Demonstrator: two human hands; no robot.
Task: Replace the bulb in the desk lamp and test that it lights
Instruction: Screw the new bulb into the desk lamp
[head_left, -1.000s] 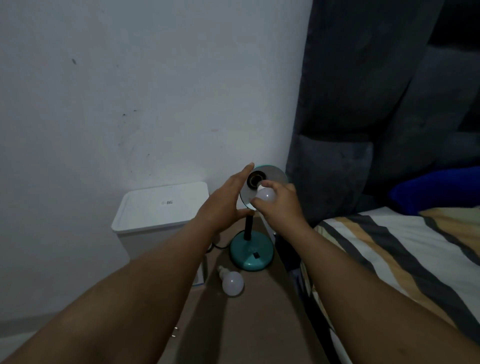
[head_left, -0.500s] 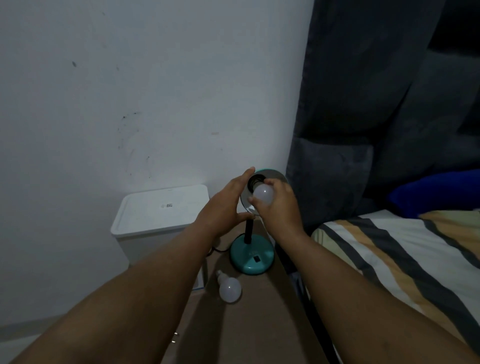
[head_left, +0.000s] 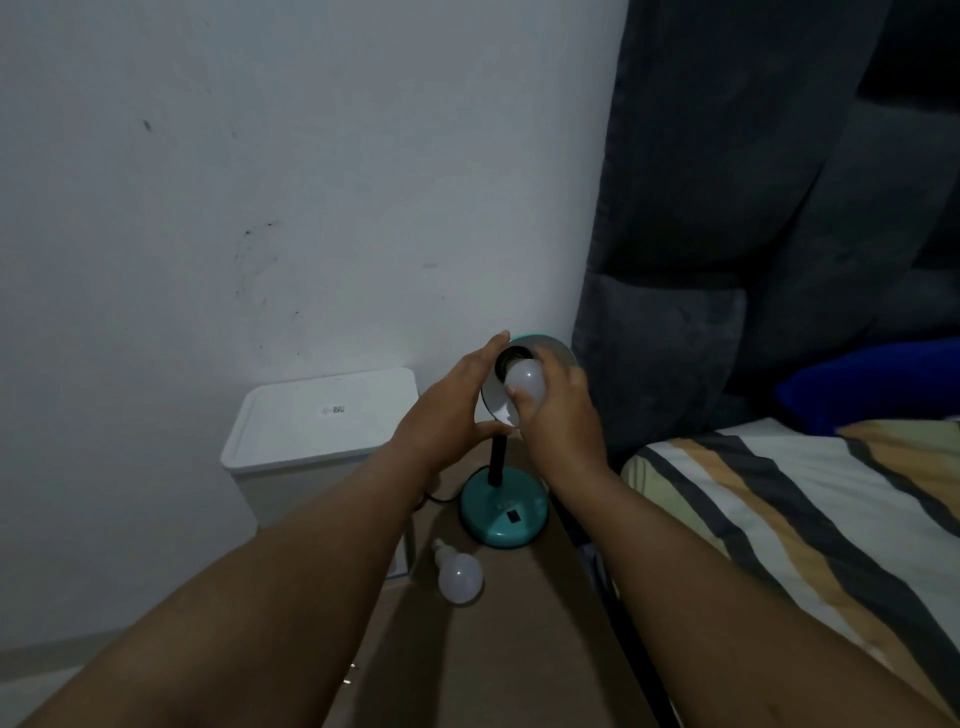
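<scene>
A teal desk lamp with a round base (head_left: 503, 512) and black stem stands on a brown surface; its shade (head_left: 560, 352) tilts toward me, unlit. My left hand (head_left: 451, 410) grips the shade's left rim. My right hand (head_left: 558, 413) holds a white bulb (head_left: 525, 382) with its neck at the dark socket inside the shade. A second white bulb (head_left: 460, 576) lies on the surface in front of the base.
A white lidded bin (head_left: 322, 421) stands left of the lamp against the white wall. A bed with a striped cover (head_left: 810, 509) and a blue pillow (head_left: 872, 384) is close on the right, with a dark padded headboard (head_left: 727, 208) behind. A black cord (head_left: 441, 500) runs from the base.
My right hand has brought the bulb up from the shade's lower rim to the socket. My left hand kept its hold on the shade.
</scene>
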